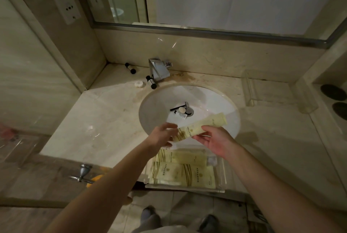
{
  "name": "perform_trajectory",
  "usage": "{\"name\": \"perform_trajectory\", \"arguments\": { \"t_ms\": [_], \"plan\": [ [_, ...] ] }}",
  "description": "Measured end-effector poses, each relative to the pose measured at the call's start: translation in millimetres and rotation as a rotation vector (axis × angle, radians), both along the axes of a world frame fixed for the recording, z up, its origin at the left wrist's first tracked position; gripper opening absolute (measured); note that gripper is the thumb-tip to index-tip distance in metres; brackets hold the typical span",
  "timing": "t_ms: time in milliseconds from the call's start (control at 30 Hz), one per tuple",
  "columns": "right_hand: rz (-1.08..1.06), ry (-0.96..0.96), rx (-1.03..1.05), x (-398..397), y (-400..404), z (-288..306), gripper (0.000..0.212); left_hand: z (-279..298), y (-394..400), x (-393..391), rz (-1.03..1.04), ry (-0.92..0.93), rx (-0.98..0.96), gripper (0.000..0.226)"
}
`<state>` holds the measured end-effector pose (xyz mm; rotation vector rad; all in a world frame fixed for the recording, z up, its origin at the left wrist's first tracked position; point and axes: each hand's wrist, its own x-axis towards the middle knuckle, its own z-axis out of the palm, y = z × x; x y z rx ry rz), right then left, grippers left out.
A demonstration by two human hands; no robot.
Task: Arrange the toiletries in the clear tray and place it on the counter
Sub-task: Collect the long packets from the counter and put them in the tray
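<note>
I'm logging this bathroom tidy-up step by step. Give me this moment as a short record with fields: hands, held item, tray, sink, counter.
hands: left hand and right hand together hold one packet above the basin's near edge
held item: pale yellow packet, tilted, its far end raised
tray: clear tray at the counter's front edge, several similar yellow packets lying flat inside
sink: basin holds a small round item, a small tube and a dark stick near the drain
counter: two black-capped bottles and a white round item by the faucet
</note>
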<state>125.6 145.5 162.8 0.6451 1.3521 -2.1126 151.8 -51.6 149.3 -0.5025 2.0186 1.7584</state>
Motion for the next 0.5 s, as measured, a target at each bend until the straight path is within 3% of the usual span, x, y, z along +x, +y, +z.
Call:
{"name": "perform_trajectory", "arguments": {
  "t_ms": [67, 167, 267, 367, 500],
  "plan": [
    [0.028, -0.021, -0.021, 2, -2, -2, 0.017, 1, -5, -4, -0.007, 0.055, -0.002, 0.013],
    [0.054, 0.000, 0.065, 3, 0, -5, 0.015, 0, -14, -7, -0.035, 0.119, -0.172, 0.026],
    [0.017, 0.110, 0.358, -1, 7, -17, 0.020, -3, -23, -9, -0.067, 0.148, -0.391, 0.026],
    [0.215, 0.199, 0.732, 0, 10, -31, 0.019, -6, -25, -12, -0.141, 0.177, -0.597, 0.020],
    [0.387, 0.212, 0.926, 10, 3, -44, 0.003, -17, -26, -10, -0.219, 0.155, -0.794, 0.024]
  ]
}}
